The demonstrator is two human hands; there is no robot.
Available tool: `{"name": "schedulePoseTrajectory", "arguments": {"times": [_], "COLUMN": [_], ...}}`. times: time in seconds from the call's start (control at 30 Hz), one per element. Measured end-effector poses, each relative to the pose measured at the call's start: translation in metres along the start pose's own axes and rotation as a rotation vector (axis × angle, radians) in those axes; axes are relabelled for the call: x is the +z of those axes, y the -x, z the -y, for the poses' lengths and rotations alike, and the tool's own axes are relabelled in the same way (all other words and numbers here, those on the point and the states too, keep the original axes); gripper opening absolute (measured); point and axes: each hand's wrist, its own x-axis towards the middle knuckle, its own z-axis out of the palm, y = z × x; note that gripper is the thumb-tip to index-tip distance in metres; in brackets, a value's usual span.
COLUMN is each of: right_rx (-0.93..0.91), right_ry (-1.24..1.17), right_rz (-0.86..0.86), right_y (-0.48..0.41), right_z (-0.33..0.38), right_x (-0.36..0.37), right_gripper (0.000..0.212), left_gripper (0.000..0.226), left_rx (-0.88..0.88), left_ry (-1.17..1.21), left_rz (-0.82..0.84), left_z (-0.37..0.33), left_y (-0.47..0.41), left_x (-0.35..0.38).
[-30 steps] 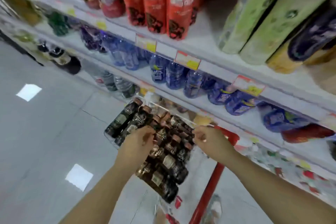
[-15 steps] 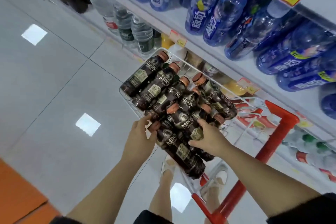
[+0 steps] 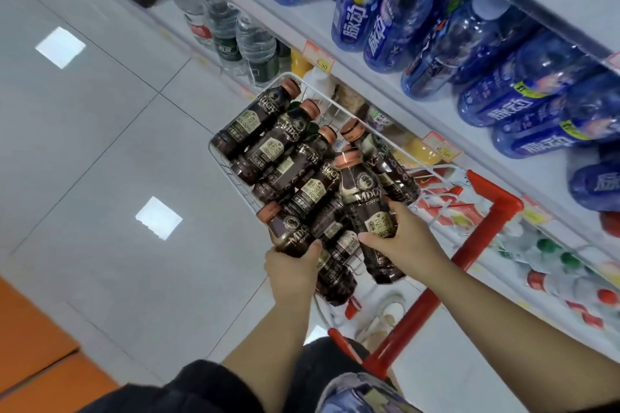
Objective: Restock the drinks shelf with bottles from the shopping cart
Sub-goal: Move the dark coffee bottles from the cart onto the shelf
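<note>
We see dark-brown plastic coffee bottles [image 3: 302, 157], copper caps, cream labels; white wire cart basket [image 3: 335, 96], red tubular handle [image 3: 476, 245]. 1 o'clock: translucent blue drink bottles [image 3: 379, 27], white lettering. 7 o'clock: orange floor strip [image 3: 30, 339].

Plenty is hiding around the shopping cart [image 3: 436, 298]!
Just ahead of its red handle, the left hand [image 3: 295, 273] is covering the base of the left coffee bottle [image 3: 288, 235], fingertips tucking out of view behind it. The right hand [image 3: 402, 238] is blocking part of the right coffee bottle [image 3: 365, 198] label. The cart's floor is lying buried under bottles. Above the cart, the blue bottles [image 3: 503, 54] are getting cut off by the top and right edges. To its right, the lower-shelf bottles [image 3: 553, 265] are blurring, labels unreadable.
</note>
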Motion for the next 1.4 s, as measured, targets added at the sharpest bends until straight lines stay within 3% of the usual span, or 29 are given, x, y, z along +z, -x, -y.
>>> {"name": "schedulePoseTrajectory", "arguments": {"times": [0.13,0.37,0.5,0.8,1.07,1.17,1.4], "right_rx": [-0.021,-0.073,-0.152,-0.332,-0.437,-0.455,-0.506], "right_ry": [-0.034,-0.141,-0.221,-0.501,-0.708,-0.835,-1.045], "right_rz": [-0.029,-0.113,-0.236,-0.539,-0.763,-0.798,-0.712], "right_y": [0.012,0.041,0.080,0.211,0.331,0.365,0.421], "right_z": [-0.007,-0.010,-0.003,-0.012,-0.042,-0.052,-0.061], "right_x": [-0.016,-0.059,-0.104,-0.225,-0.310,-0.341,-0.423], "right_gripper": [0.054,0.056,0.041,0.037,0.062,0.066,0.030], "left_gripper": [0.060,0.045,0.049,0.049,0.045,0.043,0.038], "left_rx": [0.102,0.478,0.657,0.982,1.283,1.339,1.222], "left_ry": [0.015,0.068,0.050,0.169,0.122,0.082,-0.066], "left_rz": [-0.055,0.164,0.304,0.532,0.748,0.864,1.070], "left_z": [-0.010,-0.053,-0.095,-0.149,-0.168,-0.177,-0.217], "left_y": [0.022,0.079,0.136,0.306,0.454,0.500,0.583], "left_x": [0.007,0.011,0.016,0.042,0.078,0.093,0.128]}}
